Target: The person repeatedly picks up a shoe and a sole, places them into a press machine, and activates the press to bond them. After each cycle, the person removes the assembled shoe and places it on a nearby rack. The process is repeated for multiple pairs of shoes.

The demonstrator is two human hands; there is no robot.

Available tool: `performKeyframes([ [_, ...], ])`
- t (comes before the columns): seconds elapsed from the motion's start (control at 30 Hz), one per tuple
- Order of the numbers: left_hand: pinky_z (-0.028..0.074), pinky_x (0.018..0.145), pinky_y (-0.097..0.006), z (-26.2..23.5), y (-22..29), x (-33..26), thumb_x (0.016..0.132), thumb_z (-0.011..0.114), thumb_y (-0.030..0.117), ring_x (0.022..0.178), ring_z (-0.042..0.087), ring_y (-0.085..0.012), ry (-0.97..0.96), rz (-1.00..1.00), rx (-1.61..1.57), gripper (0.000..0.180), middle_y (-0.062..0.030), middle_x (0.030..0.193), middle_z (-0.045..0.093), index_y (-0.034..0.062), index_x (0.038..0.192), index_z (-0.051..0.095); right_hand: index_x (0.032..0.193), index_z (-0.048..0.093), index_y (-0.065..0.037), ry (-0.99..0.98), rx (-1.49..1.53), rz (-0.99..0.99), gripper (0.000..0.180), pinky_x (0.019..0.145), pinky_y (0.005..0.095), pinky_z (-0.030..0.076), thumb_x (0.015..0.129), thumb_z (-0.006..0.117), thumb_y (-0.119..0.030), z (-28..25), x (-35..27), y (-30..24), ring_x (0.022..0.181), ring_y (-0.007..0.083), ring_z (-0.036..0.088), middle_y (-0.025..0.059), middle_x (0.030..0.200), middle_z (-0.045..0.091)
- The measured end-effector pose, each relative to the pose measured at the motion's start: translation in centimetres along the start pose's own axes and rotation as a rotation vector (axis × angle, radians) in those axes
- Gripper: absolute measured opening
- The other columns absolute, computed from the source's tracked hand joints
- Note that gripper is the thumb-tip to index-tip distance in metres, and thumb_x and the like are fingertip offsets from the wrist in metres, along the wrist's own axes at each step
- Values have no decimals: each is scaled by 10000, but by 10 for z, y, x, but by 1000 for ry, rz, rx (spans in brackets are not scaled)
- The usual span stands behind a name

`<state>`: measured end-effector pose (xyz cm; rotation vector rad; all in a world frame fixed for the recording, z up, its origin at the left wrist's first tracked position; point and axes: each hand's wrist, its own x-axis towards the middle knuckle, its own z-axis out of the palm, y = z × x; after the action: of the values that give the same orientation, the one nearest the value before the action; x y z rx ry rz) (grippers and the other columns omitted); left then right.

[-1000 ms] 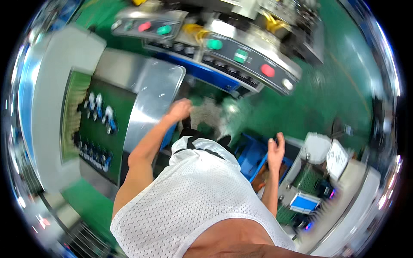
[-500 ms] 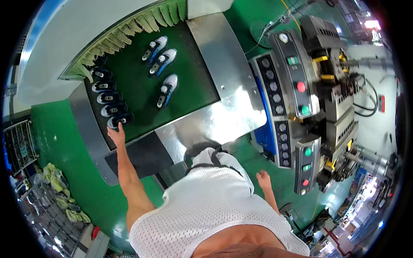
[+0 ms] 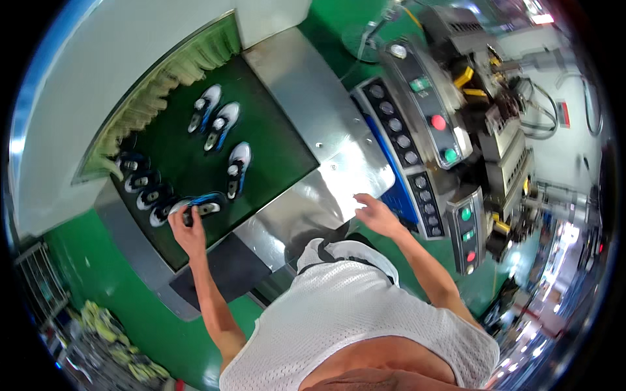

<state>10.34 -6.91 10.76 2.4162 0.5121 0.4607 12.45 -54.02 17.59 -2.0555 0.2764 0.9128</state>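
At the near left edge of a green conveyor belt, my left hand grips a black, blue and white shoe by one end. The shoe lies sideways, its blue side showing. Beyond it, several dark shoes stand in a row along the belt's left side. Three white-toed shoes with blue sides stand further in, the closest being a white-toed shoe. My right hand is over the steel ledge, fingers apart and holding nothing.
A fringed curtain hangs over the belt's far opening in a white machine housing. On the right stands a press machine with a button panel and a row of round gauges. A dark mat covers the near ledge.
My left hand has taken hold of the nearest shoe of the row and shifted it to the right, turning it. My right hand has risen from my side to the ledge. The view has tilted.
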Motion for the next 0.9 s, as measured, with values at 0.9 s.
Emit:
performKeyframes([
  [0.9,431,1048,-366,241,719,-318,973,530,40,1226,538,-258,-1343,991,-935,429,-167,1354,509,-29,1387,439,1336,404,36,1195,1779,-551,579,828,326,563,905,698,-215,-133,-332,275,1005,158,644,111,1173,613],
])
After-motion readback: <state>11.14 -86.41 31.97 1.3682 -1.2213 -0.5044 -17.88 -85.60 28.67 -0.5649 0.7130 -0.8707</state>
